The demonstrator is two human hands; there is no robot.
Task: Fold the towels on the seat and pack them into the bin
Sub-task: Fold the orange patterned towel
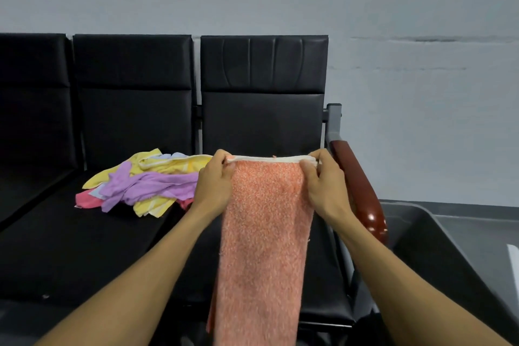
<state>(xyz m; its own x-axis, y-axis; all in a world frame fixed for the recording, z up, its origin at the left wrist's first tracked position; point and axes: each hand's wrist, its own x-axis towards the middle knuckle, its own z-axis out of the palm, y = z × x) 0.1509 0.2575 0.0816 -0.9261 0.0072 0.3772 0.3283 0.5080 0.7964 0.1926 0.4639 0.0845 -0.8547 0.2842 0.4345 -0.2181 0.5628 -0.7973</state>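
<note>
An orange speckled towel [264,233] with a white top edge hangs in front of the right black seat [323,275]. My left hand [214,185] pinches its top left corner and my right hand [325,185] pinches its top right corner, holding the edge taut and level. The towel's lower end runs out of the bottom of the view. A loose pile of yellow, purple and pink towels [146,182] lies on the middle seat, left of my left hand. The grey bin [438,247] stands on the floor at the right, beyond the armrest; its inside looks bare where visible.
A row of black padded seats with backrests [264,93] runs along a grey wall. A glossy brown armrest [359,191] on a grey post stands between the right seat and the bin.
</note>
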